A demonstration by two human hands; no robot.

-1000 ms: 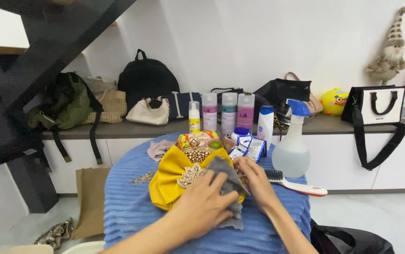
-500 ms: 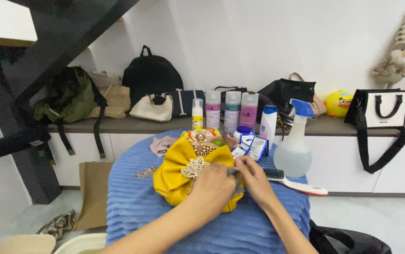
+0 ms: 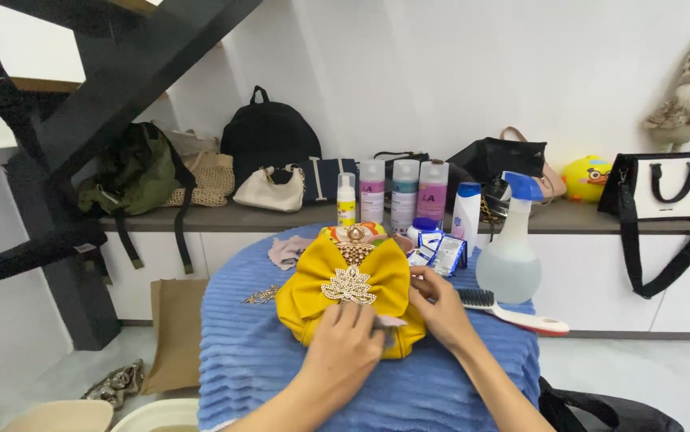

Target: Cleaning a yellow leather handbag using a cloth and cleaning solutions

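Note:
A yellow bow-shaped clutch bag point(image 3: 345, 280) with a jewelled brooch and gold clasp rests on a round table covered in blue ribbed cloth point(image 3: 241, 352). My left hand point(image 3: 343, 348) presses a grey cloth point(image 3: 389, 323) against the bag's lower front; most of the cloth is hidden under my fingers. My right hand point(image 3: 439, 308) holds the bag's right side steady.
A white brush with black bristles point(image 3: 509, 310), a spray bottle point(image 3: 511, 248), sachets point(image 3: 439, 254) and several bottles point(image 3: 401, 192) stand behind the bag. A jewelled brooch point(image 3: 262, 296) lies to the left. Bags line the shelf point(image 3: 225, 218) behind. Basins point(image 3: 157, 414) are on the floor.
My left hand has bunched the grey cloth and slid it down to the bag's lower front. The bag's bow and brooch now show fully; the view has shifted slightly.

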